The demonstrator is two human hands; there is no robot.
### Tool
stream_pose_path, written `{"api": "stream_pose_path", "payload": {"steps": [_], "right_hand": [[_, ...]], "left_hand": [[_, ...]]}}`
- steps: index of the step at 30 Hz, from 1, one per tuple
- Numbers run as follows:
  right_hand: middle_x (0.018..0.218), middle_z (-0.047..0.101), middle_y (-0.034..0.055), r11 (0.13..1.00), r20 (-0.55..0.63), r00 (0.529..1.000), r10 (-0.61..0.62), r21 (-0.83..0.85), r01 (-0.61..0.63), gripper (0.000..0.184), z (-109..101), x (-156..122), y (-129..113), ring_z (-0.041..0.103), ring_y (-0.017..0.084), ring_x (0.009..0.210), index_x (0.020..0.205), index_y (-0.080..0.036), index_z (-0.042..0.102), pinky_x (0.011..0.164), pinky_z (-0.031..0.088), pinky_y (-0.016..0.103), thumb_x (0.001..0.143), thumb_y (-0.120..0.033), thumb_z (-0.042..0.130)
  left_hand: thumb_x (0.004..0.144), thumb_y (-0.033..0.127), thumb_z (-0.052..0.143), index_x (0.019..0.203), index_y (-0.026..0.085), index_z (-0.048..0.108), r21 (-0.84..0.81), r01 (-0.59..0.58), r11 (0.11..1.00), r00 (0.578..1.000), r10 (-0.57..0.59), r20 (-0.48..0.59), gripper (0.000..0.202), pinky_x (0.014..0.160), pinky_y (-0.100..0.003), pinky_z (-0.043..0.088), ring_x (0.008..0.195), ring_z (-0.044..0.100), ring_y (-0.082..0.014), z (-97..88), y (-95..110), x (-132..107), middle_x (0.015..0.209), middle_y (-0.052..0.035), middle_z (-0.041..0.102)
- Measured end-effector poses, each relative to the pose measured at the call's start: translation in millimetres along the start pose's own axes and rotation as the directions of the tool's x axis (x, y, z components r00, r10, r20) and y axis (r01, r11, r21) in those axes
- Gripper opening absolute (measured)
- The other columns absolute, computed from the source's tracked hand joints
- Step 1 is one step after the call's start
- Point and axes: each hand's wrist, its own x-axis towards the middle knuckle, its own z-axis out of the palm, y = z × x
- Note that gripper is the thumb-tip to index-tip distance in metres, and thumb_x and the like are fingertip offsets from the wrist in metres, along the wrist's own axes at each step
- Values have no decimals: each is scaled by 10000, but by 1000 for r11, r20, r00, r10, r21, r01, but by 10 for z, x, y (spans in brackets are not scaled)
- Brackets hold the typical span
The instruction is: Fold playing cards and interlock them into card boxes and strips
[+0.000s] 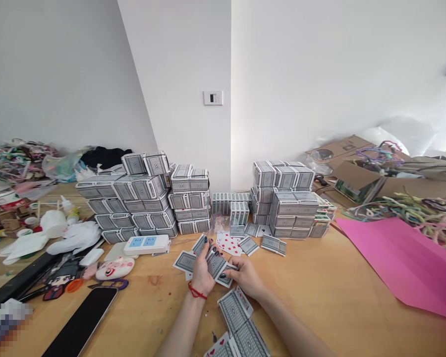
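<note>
My left hand (201, 272), with a red cord at the wrist, is closed around playing cards (216, 265) with grey patterned backs. My right hand (247, 277) pinches the lower right end of these cards between thumb and fingers; how many it grips is hidden. Loose cards (184, 261) lie under and to the left of my left hand. Beyond my hands are a face-up red-suited card (228, 244) and several face-down ones (248, 245). Between my forearms sits a block made of playing cards (233, 310), with more cards at its near end.
Stacked card blocks stand at the back left (154, 196) and back right (295, 208), with small green-and-white boxes (240, 213) between. A power strip (147, 244), black phone (82, 320) and clutter lie left. Pink sheet (405, 263), yarn (418, 213) and cardboard box (364, 181) are right.
</note>
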Motion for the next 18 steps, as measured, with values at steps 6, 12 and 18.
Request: {"api": "stream_pose_path", "payload": {"steps": [6,12,18], "right_hand": [[511,451,-56,1000,-23,1000,3,14,-2,340,5,4,3,411,89,500,531,-165,469,502,345,215,544,-421,691],[560,466,-35,997,-63,997,-48,-69,44,278,9,-7,-71,431,109,561,589,-163,515,523,353,218,600,-398,662],[785,531,19,993,-351,931,-104,22,119,363,-23,76,-8,503,162,724,851,-196,513,637,426,265,606,-424,653]], "left_hand": [[754,201,524,743,154,544,-17,72,997,997,-72,22,53,455,-195,437,451,514,-82,27,19,-26,541,24,520],[746,218,537,761,172,567,-54,-21,998,999,24,45,57,561,-255,481,532,559,-112,22,25,-42,594,10,563],[727,240,560,847,188,575,-16,-230,973,971,230,68,133,725,-321,466,725,599,-159,47,92,-42,730,-18,602]]}}
